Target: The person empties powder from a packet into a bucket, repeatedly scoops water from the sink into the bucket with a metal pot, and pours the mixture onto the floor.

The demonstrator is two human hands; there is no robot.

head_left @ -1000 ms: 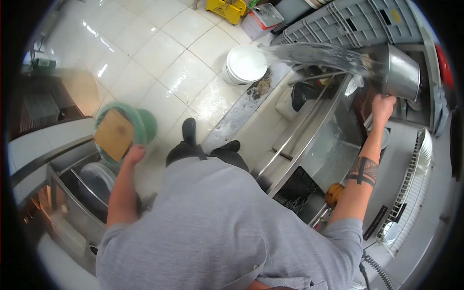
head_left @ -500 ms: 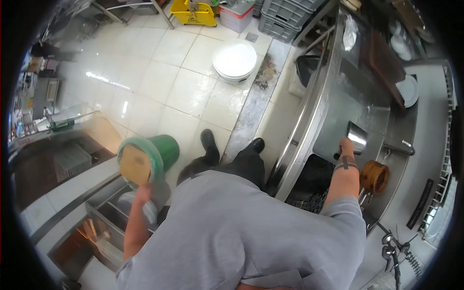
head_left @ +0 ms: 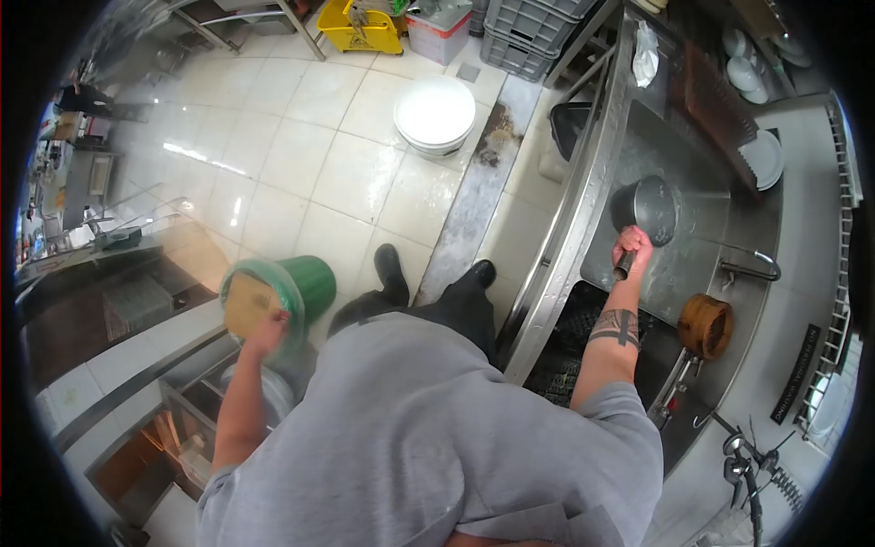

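Observation:
My right hand [head_left: 631, 244] is closed round the handle of a metal saucepan [head_left: 655, 208], over the left basin of the steel sink [head_left: 702, 178]. The pan is tilted, and its dark, wet-looking side faces up. My left hand [head_left: 267, 330] is over the near rim of a green bin [head_left: 313, 283] with a clear liner. Its fingers are curled together; what they hold, if anything, I cannot make out. A tan, flat surface [head_left: 246, 303] shows in the bin's mouth, just beyond the fingers.
A bamboo steamer [head_left: 706, 325] stands beside the sink, near a bent faucet spout [head_left: 761, 267]. A brown dish rack [head_left: 711, 114] lies beyond the basin. Stacked white plates or lids [head_left: 435, 114] are on the tiled floor. Behind are a yellow mop bucket [head_left: 360, 32] and grey crates [head_left: 524, 41].
My right hand has brought the saucepan left and farther forward over the basin, turning it. My left hand has moved up over the bin's mouth, and the tan surface now sits lower in it.

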